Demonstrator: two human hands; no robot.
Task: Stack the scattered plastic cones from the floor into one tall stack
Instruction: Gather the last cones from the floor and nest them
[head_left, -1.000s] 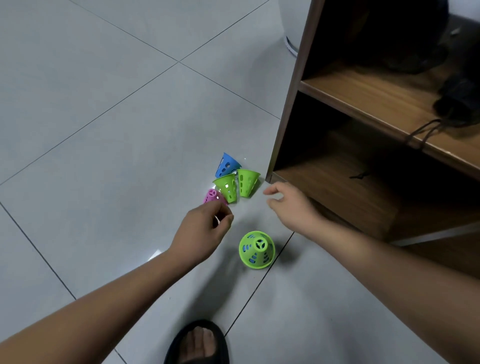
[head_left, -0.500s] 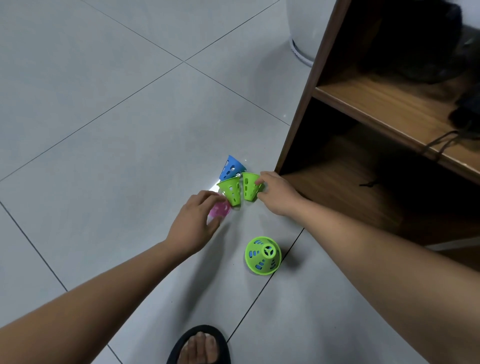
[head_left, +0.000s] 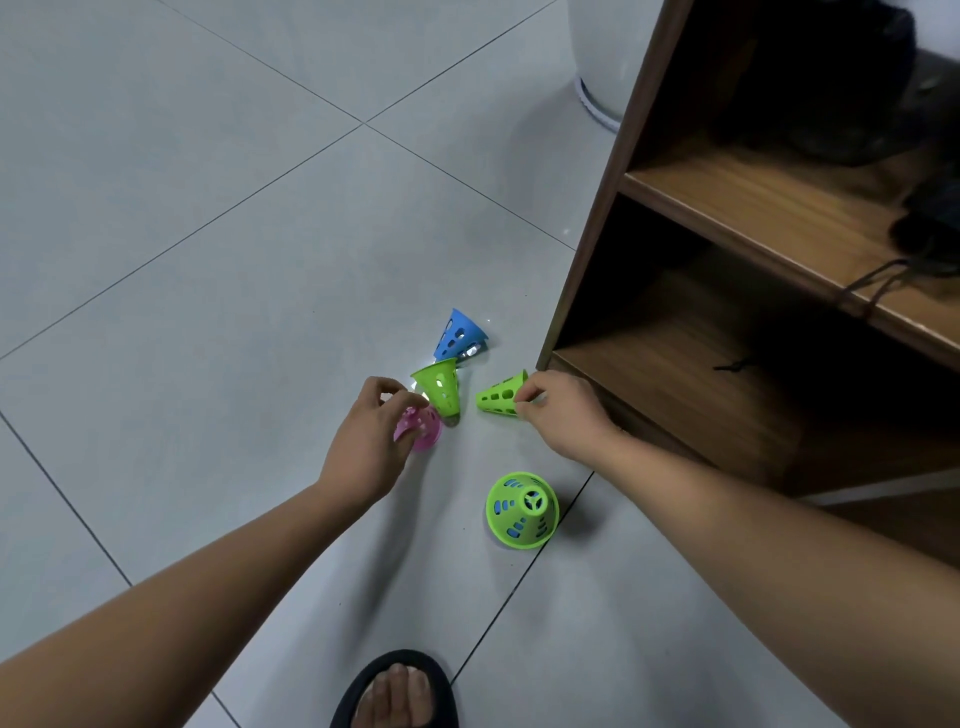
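Observation:
Several small perforated plastic cones lie on the grey tiled floor. My left hand (head_left: 371, 441) pinches a pink cone (head_left: 422, 427) at its rim. My right hand (head_left: 558, 410) pinches the wide rim of a green cone (head_left: 500, 397) that lies tipped on its side, narrow end pointing left. Between them a second green cone (head_left: 440, 387) stands wide end up, and a blue cone (head_left: 458, 332) lies just behind it. Nearer to me, a green cone (head_left: 522, 510) stands upright on its wide base with blue showing through its holes.
A brown wooden shelf unit (head_left: 597, 249) stands on the right, close to my right hand, with dark items on its shelves. A white round base (head_left: 597, 78) stands behind it. A foot in a black slipper (head_left: 397, 691) shows at the bottom edge.
My right hand has taken hold of the right green cone and tipped it onto its side, away from the other green one. My left hand now pinches the pink cone.

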